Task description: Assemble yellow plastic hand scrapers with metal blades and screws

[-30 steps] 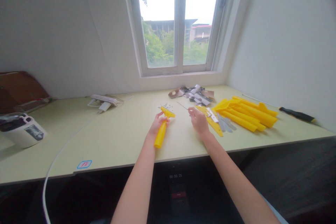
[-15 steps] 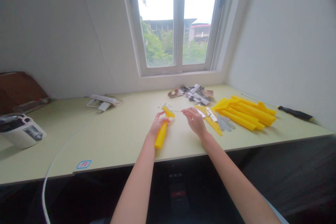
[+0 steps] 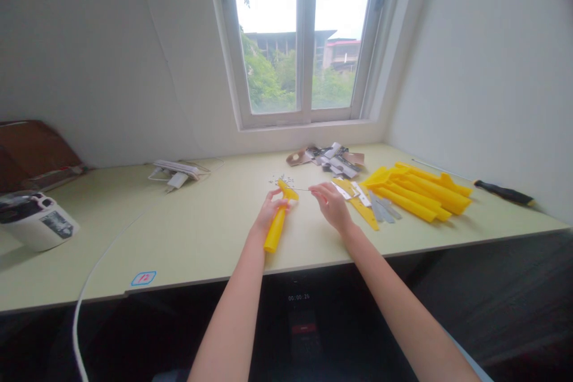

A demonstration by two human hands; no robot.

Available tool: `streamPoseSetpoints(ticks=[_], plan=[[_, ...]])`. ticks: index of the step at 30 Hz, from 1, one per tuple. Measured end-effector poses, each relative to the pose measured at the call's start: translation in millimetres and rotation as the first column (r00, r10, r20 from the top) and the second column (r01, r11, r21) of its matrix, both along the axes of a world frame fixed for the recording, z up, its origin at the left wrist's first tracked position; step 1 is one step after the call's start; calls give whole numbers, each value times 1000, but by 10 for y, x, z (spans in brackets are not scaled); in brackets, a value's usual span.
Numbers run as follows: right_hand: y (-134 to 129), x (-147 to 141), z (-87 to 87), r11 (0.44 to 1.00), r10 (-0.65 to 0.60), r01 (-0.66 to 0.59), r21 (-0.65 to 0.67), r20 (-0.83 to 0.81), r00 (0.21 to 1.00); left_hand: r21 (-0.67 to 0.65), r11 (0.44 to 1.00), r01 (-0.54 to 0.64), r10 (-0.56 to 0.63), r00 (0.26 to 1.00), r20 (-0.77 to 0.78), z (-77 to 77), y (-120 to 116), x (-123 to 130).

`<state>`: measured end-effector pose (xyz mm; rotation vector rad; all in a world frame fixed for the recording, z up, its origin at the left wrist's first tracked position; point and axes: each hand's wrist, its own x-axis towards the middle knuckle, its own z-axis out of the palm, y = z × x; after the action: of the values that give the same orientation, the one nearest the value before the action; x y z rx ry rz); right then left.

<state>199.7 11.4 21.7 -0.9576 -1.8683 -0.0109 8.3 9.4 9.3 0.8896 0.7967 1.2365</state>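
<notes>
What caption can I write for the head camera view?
Left hand holds a yellow plastic tool while the right hand pinches a thin wire.

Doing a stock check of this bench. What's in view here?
yellow plastic scraper handle: 1, yellow, in left hand
thin wire: 1, silver, in right hand
tiny metal parts: many, grey, scattered beyond the handle
scraper pile: several, yellow, desk right
metal blades: several, grey, beside that pile
mixed scraps: one heap, grey, white, brown, below window
screwdriver: 1, black and yellow, far right
white appliance: 1, white, far left
brown board: 1, brown, far left
white cable: 1, white, desk left
desk: 1, pale green, under everything
left hand: 1, holding handle
right hand: 1, holding wire
</notes>
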Motion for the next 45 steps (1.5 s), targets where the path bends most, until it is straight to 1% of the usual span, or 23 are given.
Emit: streamPoseSetpoints(ticks=[3, 8, 13, 15, 17, 19, 21, 23, 26, 28, 32, 36, 38, 41, 45], plan=[[0, 4, -4, 1000, 13, -13, 6, -36, 999, -5, 1000, 4, -4, 1000, -26, 14, -13, 6], [-14, 3, 13, 999, 37, -34, 22, -156, 987, 22, 1000, 13, -11, 997, -81, 34, -31, 24], [-9, -5, 19, 996, 89, -84, 34, -201, 976, 46, 999, -9, 14, 994, -110, 61, -48, 49], [0, -7, 6, 995, 98, -101, -1, -254, 962, 46, 999, -12, 17, 994, -109, 77, -54, 60], [9, -10, -8, 990, 97, -126, -64, -344, 934, 37, 999, -27, 31, 995, -99, 94, -59, 70], [13, -11, -12, 980, 84, -152, -126, -430, 899, 26, 999, -45, 48, 995, -91, 108, -63, 81], [9, -10, -4, 973, 59, -156, -171, -467, 882, 24, 998, -52, 55, 994, -96, 119, -69, 89], [-1, -8, 8, 974, 22, -118, -194, -435, 900, 25, 998, -54, 56, 993, -107, 121, -74, 91], [-11, -3, 9, 979, -26, -38, -201, -302, 953, 25, 998, -52, 54, 992, -110, 105, -68, 76], [-3, 3, -9, 978, -29, -25, -207, -253, 967, 24, 999, -41, 44, 994, -100, 80, -52, 58], [29, 16, -43, 976, 12, -77, -205, -304, 953, 25, 999, -33, 35, 996, -87, 47, -22, 41], [30, 17, -18, 958, 62, -172, -229, -422, 905, 33, 998, -51, 54, 994, -99, 75, -46, 63], [25, 16, -5, 948, 75, -205, -244, -455, 887, 35, 998, -54, 58, 992, -112, 95, -68, 74], [35, 17, -18, 949, 55, -182, -258, -432, 900, 32, 998, -57, 60, 989, -134, 112, -86, 81], [82, 18, -75, 954, 54, -164, -251, -396, 917, 22, 997, -70, 72, 991, -111, 127, -88, 89]])
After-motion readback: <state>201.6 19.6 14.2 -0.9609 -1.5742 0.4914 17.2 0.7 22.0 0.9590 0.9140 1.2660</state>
